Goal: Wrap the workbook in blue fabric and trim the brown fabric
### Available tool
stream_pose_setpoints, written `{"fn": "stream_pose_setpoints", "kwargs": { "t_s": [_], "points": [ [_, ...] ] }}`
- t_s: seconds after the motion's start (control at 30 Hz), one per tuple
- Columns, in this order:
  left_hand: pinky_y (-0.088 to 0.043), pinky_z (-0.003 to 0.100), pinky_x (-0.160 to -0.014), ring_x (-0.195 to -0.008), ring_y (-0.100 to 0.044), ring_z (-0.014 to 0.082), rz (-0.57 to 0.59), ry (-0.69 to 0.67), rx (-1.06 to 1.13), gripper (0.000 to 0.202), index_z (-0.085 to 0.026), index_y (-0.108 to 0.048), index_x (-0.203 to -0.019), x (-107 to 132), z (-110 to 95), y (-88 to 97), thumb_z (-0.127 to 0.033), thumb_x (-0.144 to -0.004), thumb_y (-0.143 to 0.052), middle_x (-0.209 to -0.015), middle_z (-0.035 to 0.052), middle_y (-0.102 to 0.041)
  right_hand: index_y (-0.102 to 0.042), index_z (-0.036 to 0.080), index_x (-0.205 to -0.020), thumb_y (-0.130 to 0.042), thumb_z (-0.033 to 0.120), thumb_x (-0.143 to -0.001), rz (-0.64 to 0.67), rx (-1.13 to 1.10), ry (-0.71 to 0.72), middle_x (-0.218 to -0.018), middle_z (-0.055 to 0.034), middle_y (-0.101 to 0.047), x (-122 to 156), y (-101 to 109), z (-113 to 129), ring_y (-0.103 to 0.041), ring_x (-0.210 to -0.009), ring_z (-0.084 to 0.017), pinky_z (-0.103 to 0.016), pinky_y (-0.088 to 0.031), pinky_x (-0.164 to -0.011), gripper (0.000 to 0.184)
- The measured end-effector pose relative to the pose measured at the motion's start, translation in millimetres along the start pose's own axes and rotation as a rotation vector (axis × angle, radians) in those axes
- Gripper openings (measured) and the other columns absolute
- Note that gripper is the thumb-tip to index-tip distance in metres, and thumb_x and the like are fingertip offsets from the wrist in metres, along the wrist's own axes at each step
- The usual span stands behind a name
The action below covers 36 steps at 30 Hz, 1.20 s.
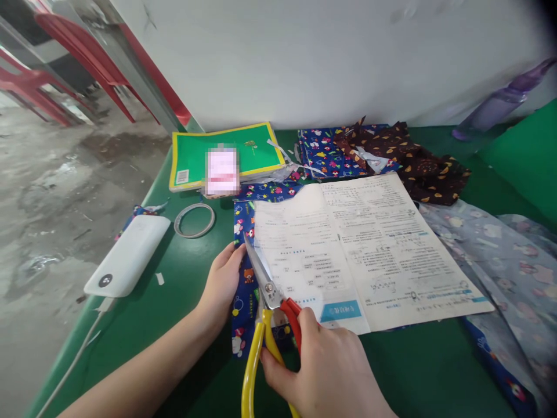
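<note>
An open printed workbook [300, 232] lies on dark blue cartoon-patterned fabric [243, 302], whose border shows along the book's left and upper edges. My left hand [224, 278] is closed on the fabric's left edge, some fingers hidden beneath it. My right hand [328, 360] grips a pair of scissors [268, 287] with one red and one yellow handle. The blades point away from me, and lie along the book's left edge over the fabric strip. Part of the yellow handle runs out of view at the bottom.
Beyond the book are a green, yellow-edged book [191, 154], a blurred pinkish rectangle [221, 184], folded blue fabric [319, 148] and brown fabric [422, 162]. A tape roll [177, 223] and white power bank [134, 255] lie left. Translucent patterned sheeting [500, 255] and a purple bottle [491, 113] are right.
</note>
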<state>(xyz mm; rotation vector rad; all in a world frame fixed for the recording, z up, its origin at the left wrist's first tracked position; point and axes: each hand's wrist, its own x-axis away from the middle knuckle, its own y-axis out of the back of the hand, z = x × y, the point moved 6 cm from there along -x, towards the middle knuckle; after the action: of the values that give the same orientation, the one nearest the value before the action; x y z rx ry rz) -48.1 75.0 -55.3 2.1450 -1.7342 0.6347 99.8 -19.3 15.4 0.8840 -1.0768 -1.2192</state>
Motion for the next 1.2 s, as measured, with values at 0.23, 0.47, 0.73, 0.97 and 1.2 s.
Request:
{"fn": "stream_pose_setpoints", "kwargs": {
  "t_s": [0.23, 0.47, 0.73, 0.97, 1.2],
  "points": [
    [-0.051, 0.023, -0.059, -0.062, -0.066, 0.0160, 0.004, 0.010, -0.001, 0.034, -0.020, -0.066, -0.101, 2.4, -1.7, -2.7, -0.041, -0.075, -0.066, -0.072, -0.0015, -0.071, -0.058, 0.019, -0.077, -0.058, 0.058, -0.068, 0.005, -0.045, 0.019, -0.052, -0.0037, -0.061, -0.7, -10.8, -4.4, -0.060, -0.044, -0.025, -0.035, -0.046, -0.043, 0.040],
    [-0.050, 0.022, -0.057, -0.059, -0.065, 0.0146, -0.006, 0.039, 0.007, 0.029, -0.021, -0.066, -0.101, 3.6, -1.2, -2.5, -0.034, -0.075, -0.065, -0.071, -0.0020, -0.071, -0.057, 0.017, -0.079, -0.063, 0.050, -0.069, -0.073, -0.074, 0.034, -0.052, -0.0027, -0.062, 2.9, -13.1, -5.9, -0.061, -0.045, -0.023, -0.031, -0.046, -0.043, 0.035],
    [-0.050, 0.022, -0.055, -0.057, -0.065, 0.0149, -0.006, 0.039, 0.013, 0.030, -0.019, -0.066, -0.101, 4.2, -1.9, -4.9, -0.034, -0.075, -0.066, -0.069, -0.0011, -0.070, -0.057, 0.015, -0.084, -0.061, 0.047, -0.073, 0.010, -0.118, 0.009, -0.056, -0.0044, -0.066, 4.2, -14.5, -1.4, -0.064, -0.046, -0.022, -0.028, -0.042, -0.041, 0.034],
    [-0.050, 0.022, -0.055, -0.057, -0.066, 0.0147, -0.007, 0.042, 0.011, 0.027, -0.020, -0.066, -0.101, 4.0, -1.7, -4.1, -0.031, -0.077, -0.065, -0.070, -0.0010, -0.071, -0.058, 0.015, -0.086, -0.056, 0.048, -0.078, 0.057, -0.105, 0.034, -0.055, -0.0036, -0.066, 5.3, -17.5, 0.6, -0.063, -0.043, -0.022, -0.027, -0.039, -0.037, 0.034],
    [-0.048, 0.021, -0.048, -0.053, -0.065, 0.0155, -0.071, 0.049, -0.047, 0.027, -0.021, -0.066, -0.105, 3.0, -0.9, 0.4, -0.029, -0.079, -0.063, -0.064, -0.0006, -0.070, -0.057, 0.014, -0.095, -0.051, 0.043, -0.084, 0.187, -0.242, 0.055, -0.067, -0.0063, -0.071, 6.7, -29.9, -5.0, -0.066, -0.049, -0.022, -0.027, -0.044, -0.038, 0.032]
  ]
}}
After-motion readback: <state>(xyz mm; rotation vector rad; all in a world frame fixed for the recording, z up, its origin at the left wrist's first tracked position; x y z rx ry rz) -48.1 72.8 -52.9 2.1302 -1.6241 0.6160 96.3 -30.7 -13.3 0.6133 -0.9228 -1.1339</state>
